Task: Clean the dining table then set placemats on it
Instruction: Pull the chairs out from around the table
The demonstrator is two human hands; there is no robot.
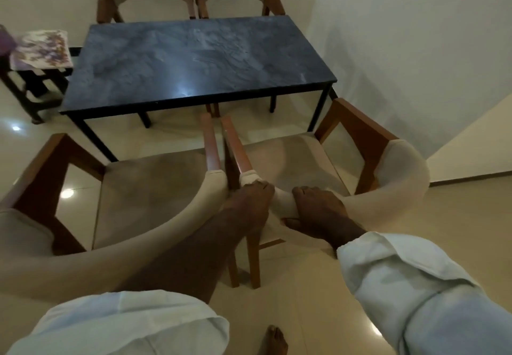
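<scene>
Both hands are on the padded backrest of the near right chair [401, 166], close to its left end. The left hand [250, 202] has its fingers curled over the spot where the cream padding meets the wooden arm. The right hand [321, 210] is wrapped over the top of the backrest just beside it, thumb tucked under. So both are gripping this chair, and no cloth is in either hand.

The chair stands apart from the dark marbled dining surface [194, 61], with its arm almost against the arm of the near left chair [138, 188]. I take this as shifting the chairs to reach the surface for wiping.

With both hands bunched at one end, the chair will tend to swing round rather than travel straight. Moving the right hand toward the middle of the backrest would steady it. Lifting slightly instead of dragging would spare the glossy floor [318, 313]. The two wooden arms could knock together, and a bare foot [273, 338] sits right behind the chair legs.

The placemats [44, 49] lie stacked on a dark stool [33, 91] just beside the surface's left end. They are well out of reach from here, so the chair is best left out of that path.
</scene>
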